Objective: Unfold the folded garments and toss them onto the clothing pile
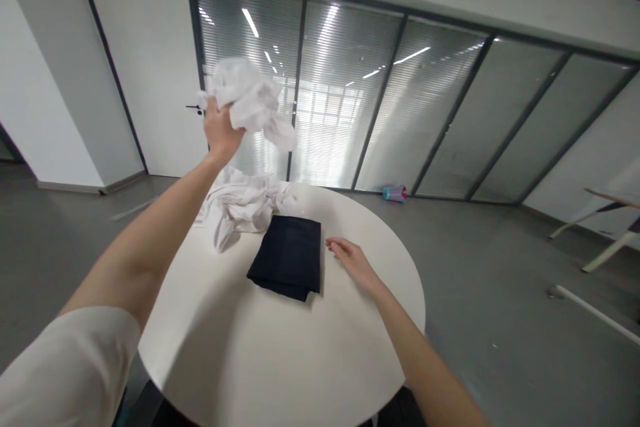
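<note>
A round white table (280,360) fills the foreground. The right hand (350,257) rests open and flat on it, empty, just beside a folded dark garment (289,255). Beyond, more crumpled white cloth (243,203) lies heaped. The left hand (220,127), raised high, grips a bunched white garment (247,100) clear of the table. Glass partitions (400,100) stand behind.

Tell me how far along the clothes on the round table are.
Done: one dark garment lies folded flat on the round table, right hand resting open beside it. In hand: the left hand holds a crumpled white garment raised in the air. Left: a heap of white cloth still unfolded at the table's far edge.
</note>
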The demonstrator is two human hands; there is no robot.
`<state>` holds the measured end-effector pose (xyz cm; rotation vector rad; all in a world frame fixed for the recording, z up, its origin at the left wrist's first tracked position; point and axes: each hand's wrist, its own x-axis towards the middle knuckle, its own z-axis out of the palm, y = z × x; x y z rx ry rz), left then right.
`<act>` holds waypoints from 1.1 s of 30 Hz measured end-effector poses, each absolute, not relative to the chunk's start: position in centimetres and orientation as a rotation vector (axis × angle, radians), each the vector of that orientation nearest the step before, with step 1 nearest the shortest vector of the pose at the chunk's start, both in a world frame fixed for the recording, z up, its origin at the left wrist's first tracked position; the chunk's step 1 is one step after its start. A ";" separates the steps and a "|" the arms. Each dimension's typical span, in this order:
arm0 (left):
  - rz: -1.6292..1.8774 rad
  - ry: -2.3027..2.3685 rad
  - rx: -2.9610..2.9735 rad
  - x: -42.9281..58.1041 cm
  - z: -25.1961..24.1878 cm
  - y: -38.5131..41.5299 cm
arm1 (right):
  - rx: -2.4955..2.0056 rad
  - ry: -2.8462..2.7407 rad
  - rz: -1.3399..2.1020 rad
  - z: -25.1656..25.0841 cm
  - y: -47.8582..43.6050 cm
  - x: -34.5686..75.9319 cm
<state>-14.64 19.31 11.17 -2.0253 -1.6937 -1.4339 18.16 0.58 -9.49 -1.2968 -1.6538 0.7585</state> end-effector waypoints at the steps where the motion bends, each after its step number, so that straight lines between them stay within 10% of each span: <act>1: -1.176 -1.786 -1.989 -14.7 9.1 19.4 | -1.298 -1.669 0.782 -9.9 0.6 18.1; 6: -0.264 -1.949 -2.226 -14.3 -1.5 19.1 | -1.266 -1.772 0.866 -11.2 0.3 18.0; 33: -0.482 -2.101 -2.068 -12.5 -5.3 20.1 | -1.218 -1.820 0.658 -10.3 -1.3 14.1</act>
